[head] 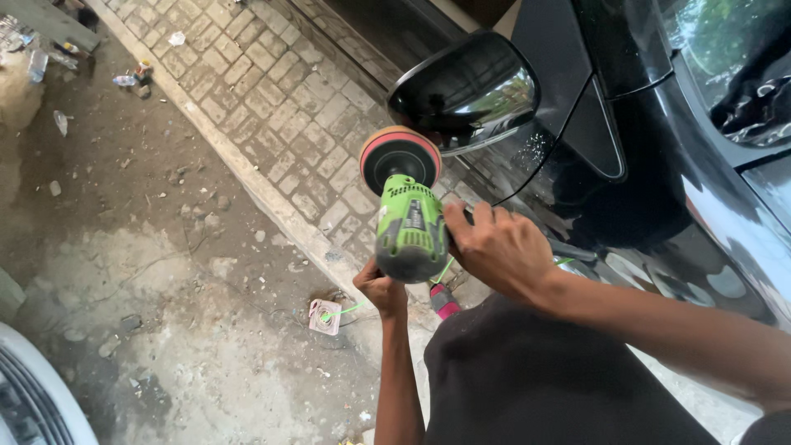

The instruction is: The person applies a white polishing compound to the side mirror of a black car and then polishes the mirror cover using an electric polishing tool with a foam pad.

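A green and black power polisher point(409, 227) with a round orange pad point(399, 152) points up toward the black car's side mirror point(464, 89). The pad sits just below and left of the mirror housing; I cannot tell if they touch. My right hand point(498, 247) is closed on the polisher's right side. My left hand point(381, 288) grips its rear end from below. A thin green cord point(346, 311) trails down from the tool.
The black car door point(651, 198) fills the right side. Paved bricks point(272, 74) and a concrete curb point(247, 173) run diagonally, with a dirt floor point(140, 247) and scattered litter at left. A small pink-white object point(325, 316) lies on the ground below the tool.
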